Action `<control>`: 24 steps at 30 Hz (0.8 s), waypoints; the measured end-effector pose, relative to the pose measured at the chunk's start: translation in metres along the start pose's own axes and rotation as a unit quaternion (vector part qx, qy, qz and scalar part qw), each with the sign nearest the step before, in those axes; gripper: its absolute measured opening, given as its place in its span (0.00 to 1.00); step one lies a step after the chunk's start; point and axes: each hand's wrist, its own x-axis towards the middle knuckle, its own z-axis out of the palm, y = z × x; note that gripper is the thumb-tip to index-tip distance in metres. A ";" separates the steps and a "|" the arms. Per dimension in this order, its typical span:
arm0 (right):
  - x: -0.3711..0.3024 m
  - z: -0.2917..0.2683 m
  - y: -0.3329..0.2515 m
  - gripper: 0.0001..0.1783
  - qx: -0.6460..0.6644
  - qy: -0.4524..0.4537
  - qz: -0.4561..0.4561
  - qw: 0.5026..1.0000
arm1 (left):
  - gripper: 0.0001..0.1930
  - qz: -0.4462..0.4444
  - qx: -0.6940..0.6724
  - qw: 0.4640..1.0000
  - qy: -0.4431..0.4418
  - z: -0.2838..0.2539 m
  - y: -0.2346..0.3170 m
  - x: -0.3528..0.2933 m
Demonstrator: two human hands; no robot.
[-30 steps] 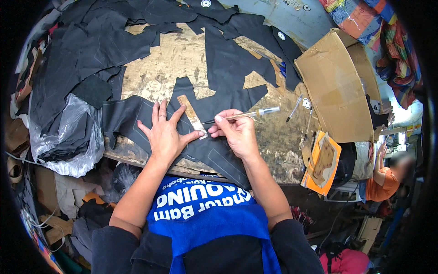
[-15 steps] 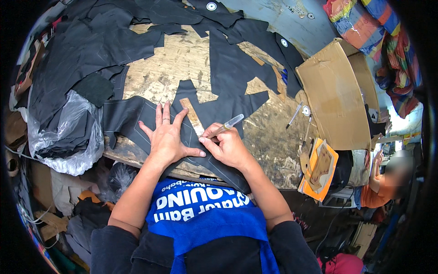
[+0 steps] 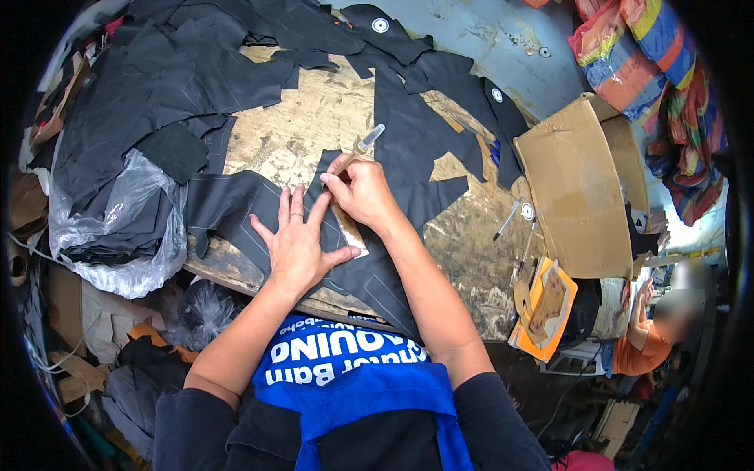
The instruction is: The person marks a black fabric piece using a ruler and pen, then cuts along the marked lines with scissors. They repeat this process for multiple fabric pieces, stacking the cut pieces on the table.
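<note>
We've one outline (image 3: 382,288) drawn our side of the strip (image 3: 348,227); strip's own looks unfinished. Left hand (image 3: 297,251) fingers spread, right hand (image 3: 364,191) pinching pen (image 3: 366,144)

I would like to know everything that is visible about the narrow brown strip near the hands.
The strip looks flat and straight-edged, mottled brown with a paler lower end; its material is unclear. It lies slantwise on a black sheet, lower end toward the right. The left hand's thumb rests at that end, while the right hand hides its upper part.
</note>
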 end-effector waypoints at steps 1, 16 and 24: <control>0.003 0.002 -0.001 0.07 0.000 0.008 -0.006 1.000 | 0.48 0.010 -0.002 1.000 0.007 0.000 0.000 0.000; -0.002 0.003 0.007 0.05 0.004 0.091 0.075 0.993 | 0.42 -0.008 -0.028 0.999 -0.012 -0.006 0.003 0.000; -0.073 -0.025 -0.016 0.04 -0.121 0.047 -0.030 0.991 | 0.40 -0.011 -0.033 0.999 -0.007 -0.004 0.002 0.000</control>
